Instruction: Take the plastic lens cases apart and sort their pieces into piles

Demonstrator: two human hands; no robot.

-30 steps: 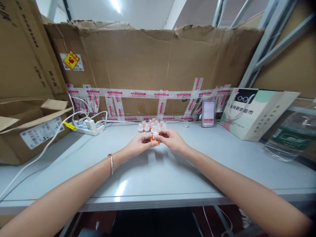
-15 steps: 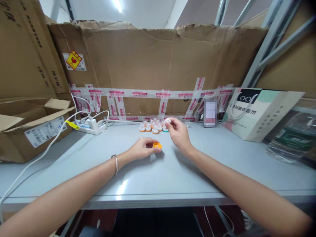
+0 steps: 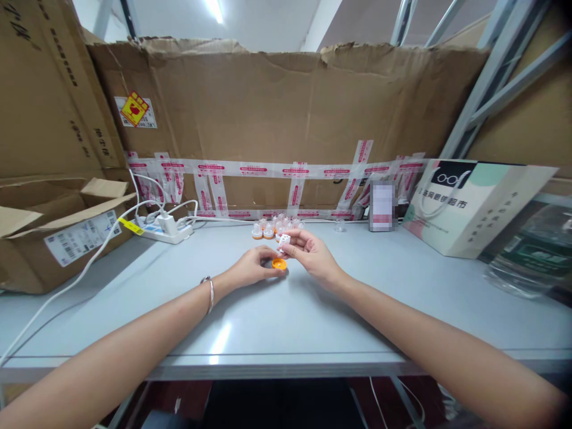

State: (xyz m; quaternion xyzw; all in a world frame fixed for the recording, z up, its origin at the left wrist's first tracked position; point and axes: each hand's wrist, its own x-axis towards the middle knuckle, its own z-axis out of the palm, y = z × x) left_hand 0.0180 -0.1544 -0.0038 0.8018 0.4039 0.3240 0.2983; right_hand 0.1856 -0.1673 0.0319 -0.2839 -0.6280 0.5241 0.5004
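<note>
My left hand is closed round the rim of a small round orange cap, whose hollow side faces up toward me. In the fingertips of my right hand is a small white plastic piece with openings in it. That white piece is just above the orange cap; whether the two touch I cannot tell. Behind my hands stands a cluster of small clear-topped pieces with orange bases, partly hidden by my right hand. A small clear piece lies to the right of the cluster.
A white power strip with cables sits at the left beside an open cardboard box. Toward the right are a phone, a printed paper bag and a large water bottle. A tall cardboard sheet closes off the back.
My right hand has come down and left from the cluster, bringing the white piece over the orange cap. The cap has tipped and shifted slightly left, showing its round opening.
</note>
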